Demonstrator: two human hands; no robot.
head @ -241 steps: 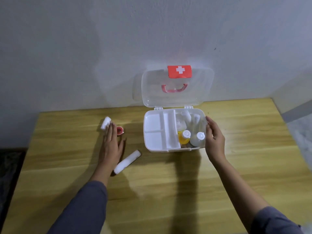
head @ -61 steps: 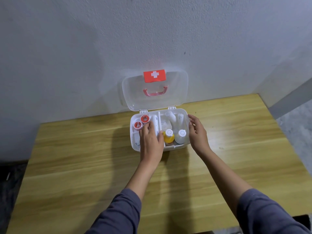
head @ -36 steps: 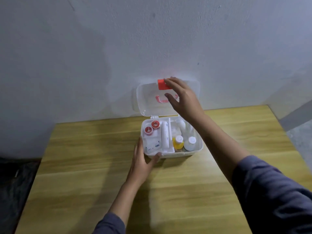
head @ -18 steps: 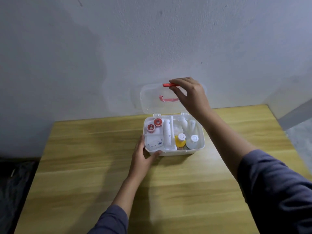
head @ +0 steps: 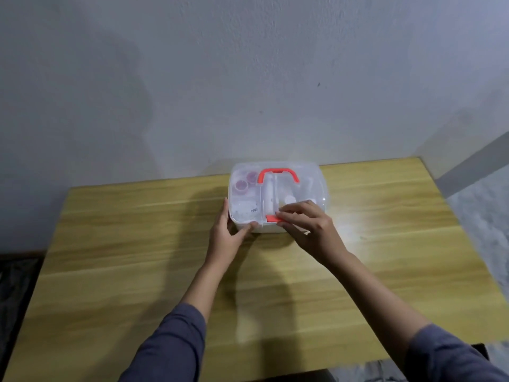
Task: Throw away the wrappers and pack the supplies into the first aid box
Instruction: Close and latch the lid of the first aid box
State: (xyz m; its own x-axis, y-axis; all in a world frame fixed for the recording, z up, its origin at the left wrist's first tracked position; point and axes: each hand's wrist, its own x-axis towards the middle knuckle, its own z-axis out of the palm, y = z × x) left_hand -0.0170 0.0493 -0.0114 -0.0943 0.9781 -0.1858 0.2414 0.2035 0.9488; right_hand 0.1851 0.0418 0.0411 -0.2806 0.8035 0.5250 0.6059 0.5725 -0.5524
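The first aid box sits at the back middle of the wooden table, its clear lid down over the white base. A red handle lies on the lid. Through the lid show red tape rolls, a white roll and bottle caps. My left hand holds the box's front left corner, thumb against the front wall. My right hand rests on the front edge with its fingertips on the red latch.
A grey-white wall rises straight behind the box. The table's right edge drops to a pale speckled floor. Something dark lies on the floor at the left.
My right hand brought the lid down from upright against the wall to flat on the box and now sits at the front latch. My left hand stayed on the front left corner.
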